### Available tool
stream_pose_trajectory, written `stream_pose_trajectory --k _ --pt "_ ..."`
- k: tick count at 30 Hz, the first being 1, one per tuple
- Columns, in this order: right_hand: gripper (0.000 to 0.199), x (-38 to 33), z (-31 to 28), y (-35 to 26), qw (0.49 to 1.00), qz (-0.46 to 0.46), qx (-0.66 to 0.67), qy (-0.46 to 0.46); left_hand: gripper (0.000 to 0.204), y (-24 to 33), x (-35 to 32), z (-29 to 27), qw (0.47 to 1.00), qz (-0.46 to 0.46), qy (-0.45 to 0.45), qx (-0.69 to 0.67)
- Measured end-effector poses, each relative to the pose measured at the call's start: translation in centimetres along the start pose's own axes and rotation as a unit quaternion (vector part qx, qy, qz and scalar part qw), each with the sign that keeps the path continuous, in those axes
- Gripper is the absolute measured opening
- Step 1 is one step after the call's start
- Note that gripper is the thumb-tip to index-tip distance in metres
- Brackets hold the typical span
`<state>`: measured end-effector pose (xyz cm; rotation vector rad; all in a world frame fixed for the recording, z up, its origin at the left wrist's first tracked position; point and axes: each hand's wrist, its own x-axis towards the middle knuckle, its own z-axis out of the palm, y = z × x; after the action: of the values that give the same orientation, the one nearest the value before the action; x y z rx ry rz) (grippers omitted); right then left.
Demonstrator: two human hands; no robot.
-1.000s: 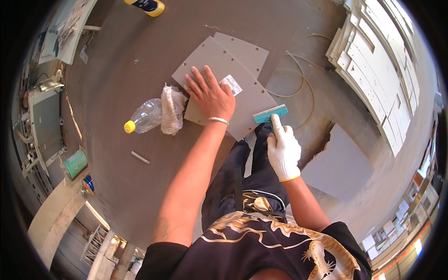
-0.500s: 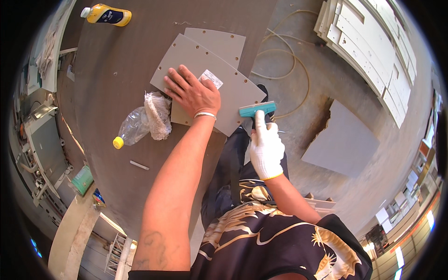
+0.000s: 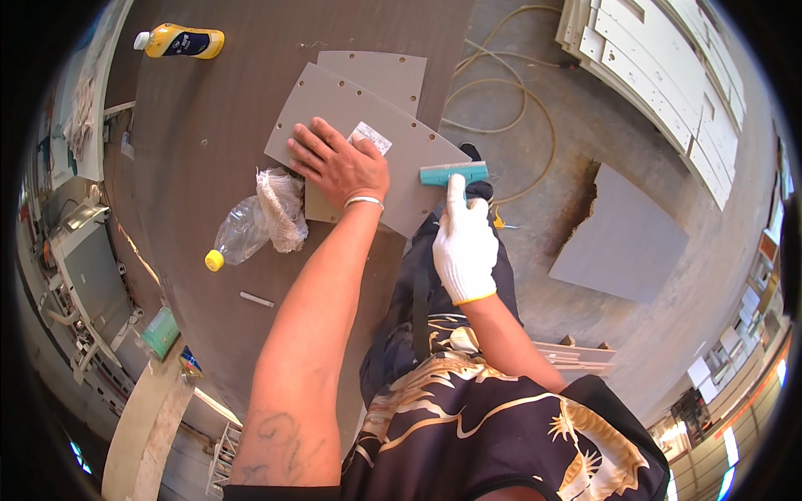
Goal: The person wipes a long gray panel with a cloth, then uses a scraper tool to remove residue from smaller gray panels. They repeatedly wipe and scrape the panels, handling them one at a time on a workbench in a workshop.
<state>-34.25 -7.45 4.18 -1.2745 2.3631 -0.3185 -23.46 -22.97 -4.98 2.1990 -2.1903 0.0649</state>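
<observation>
My bare left hand [image 3: 338, 165] lies flat, fingers spread, on a grey panel with small holes [image 3: 368, 125] on the brown table [image 3: 209, 108]. A small white label [image 3: 370, 136] sits on the panel just beside my fingers. My right hand [image 3: 464, 242] wears a white glove and grips a teal scraper [image 3: 453, 173], whose blade rests against the panel's near right edge. A second grey panel [image 3: 380, 73] lies under the first, farther back.
A clear plastic bottle with a yellow cap [image 3: 238, 236] and a crumpled rag [image 3: 280, 209] lie left of my left hand. A yellow bottle [image 3: 182, 42] lies at the far left. Hoses [image 3: 510, 92], a grey board [image 3: 618, 238] and stacked white panels [image 3: 668, 67] are on the floor.
The view has shifted, so the panels sit lower in the picture. My left hand stays pressed on the panel. My right hand still holds the scraper at the panel's edge.
</observation>
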Motion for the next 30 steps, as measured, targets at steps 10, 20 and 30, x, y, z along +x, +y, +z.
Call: stream_pose_trajectory --k 10,20,30 --pt "0.068 2.1 -1.7 0.7 0.997 -0.016 -0.057 -0.057 0.079 0.2 0.1 -0.6 1.000 -0.005 -0.014 -0.009" --pt "0.062 6.2 -2.3 -0.1 0.988 -0.109 -0.103 -0.043 0.081 0.4 0.2 -1.1 0.999 -0.010 -0.027 -0.024" --pt "0.056 10.7 -1.1 -3.5 0.982 -0.146 -0.099 -0.062 0.084 0.3 0.3 -1.1 0.998 -0.018 -0.040 -0.037"
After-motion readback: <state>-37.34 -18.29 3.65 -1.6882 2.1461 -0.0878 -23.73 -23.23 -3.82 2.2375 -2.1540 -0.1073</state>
